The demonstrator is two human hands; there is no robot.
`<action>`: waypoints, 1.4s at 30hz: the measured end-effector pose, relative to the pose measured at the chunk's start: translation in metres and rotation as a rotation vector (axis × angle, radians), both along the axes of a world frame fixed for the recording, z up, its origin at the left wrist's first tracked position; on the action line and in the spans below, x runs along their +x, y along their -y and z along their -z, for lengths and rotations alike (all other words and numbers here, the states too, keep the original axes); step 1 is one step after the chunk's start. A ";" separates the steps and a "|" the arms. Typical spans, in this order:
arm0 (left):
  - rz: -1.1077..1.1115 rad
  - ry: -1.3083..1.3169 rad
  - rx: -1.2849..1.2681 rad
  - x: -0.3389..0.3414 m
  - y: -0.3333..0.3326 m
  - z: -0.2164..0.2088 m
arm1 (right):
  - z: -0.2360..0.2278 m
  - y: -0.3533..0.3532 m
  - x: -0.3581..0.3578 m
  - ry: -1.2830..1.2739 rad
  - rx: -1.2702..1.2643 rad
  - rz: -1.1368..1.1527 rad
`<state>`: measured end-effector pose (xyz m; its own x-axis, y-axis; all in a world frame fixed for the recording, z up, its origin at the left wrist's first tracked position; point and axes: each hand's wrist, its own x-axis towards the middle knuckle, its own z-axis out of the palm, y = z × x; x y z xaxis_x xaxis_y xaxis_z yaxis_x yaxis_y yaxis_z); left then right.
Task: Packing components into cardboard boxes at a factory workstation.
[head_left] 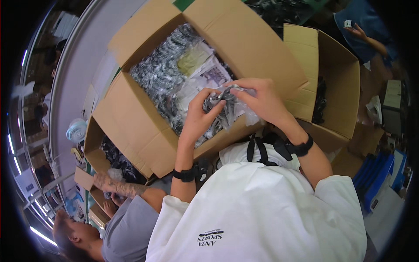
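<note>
My left hand (pixel 201 114) and my right hand (pixel 258 98) are both closed on one clear plastic bag of black parts (pixel 227 109), held up just over the near edge of a large open cardboard box (pixel 144 139). The left hand grips the bag's left side, and the right hand pinches its upper right end. The box under them is packed with several more clear bags of black parts (pixel 163 72) and some pale paper-like packets (pixel 194 59). Black straps sit on both my wrists.
A second open cardboard box (pixel 338 83) stands to the right with dark items inside. At the lower left a co-worker in a grey shirt (pixel 128 227) reaches a forearm into another box (pixel 94 144). Another person's hand (pixel 358 31) shows at the top right. Blue bins (pixel 377 174) lie at the right.
</note>
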<state>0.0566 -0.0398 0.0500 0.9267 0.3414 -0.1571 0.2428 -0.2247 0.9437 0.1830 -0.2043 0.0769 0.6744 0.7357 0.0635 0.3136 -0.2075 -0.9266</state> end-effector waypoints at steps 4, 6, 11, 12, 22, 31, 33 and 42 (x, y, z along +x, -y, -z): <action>0.117 0.169 -0.160 0.051 0.050 -0.023 | -0.047 0.081 0.018 -0.056 -0.068 0.273; 0.138 0.154 -0.234 0.080 0.087 -0.036 | -0.060 0.129 0.027 -0.010 -0.068 0.435; 0.162 0.146 -0.407 0.142 0.176 -0.019 | -0.050 0.253 0.058 0.312 -0.069 0.822; 0.184 0.133 -0.422 0.151 0.194 -0.013 | -0.034 0.280 0.067 0.318 -0.084 0.859; 0.232 -0.168 -0.442 0.199 0.289 0.026 | 0.053 0.413 0.121 0.513 -0.295 0.945; 0.164 -0.150 -0.584 0.223 0.316 0.048 | 0.064 0.441 0.133 0.346 -0.185 0.993; 0.165 -0.140 -0.610 0.231 0.319 0.046 | 0.072 0.449 0.141 0.265 -0.093 1.097; 0.437 0.002 -0.403 0.250 0.357 0.039 | 0.012 0.401 0.149 0.001 0.052 0.679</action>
